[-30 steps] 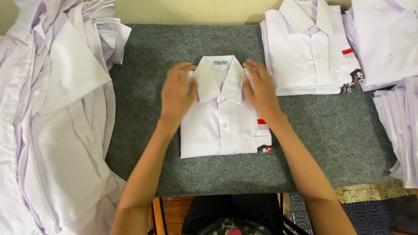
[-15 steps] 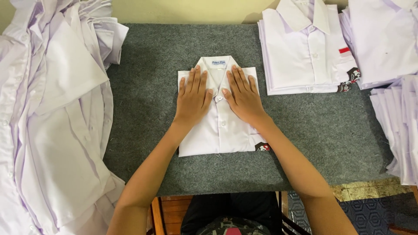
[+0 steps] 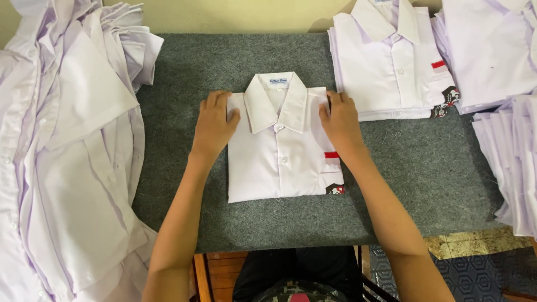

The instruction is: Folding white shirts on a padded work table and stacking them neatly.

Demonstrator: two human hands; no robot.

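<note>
A folded white shirt (image 3: 282,148) lies flat on the grey mat (image 3: 425,168), right between the two hands. The left hand (image 3: 213,124) rests flat on the shirt's left edge, near the collar. The right hand (image 3: 340,122) rests flat on the right edge. The hands are apart and open, not squeezing anything. Part of each shirt edge is hidden under the fingers.

Past the right hand sits a neat stack of folded shirts (image 3: 391,72). More shirts (image 3: 506,112) beside it are cut off at the edge. Beside the left hand is a big messy pile of unfolded shirts (image 3: 67,151), also cut off.
</note>
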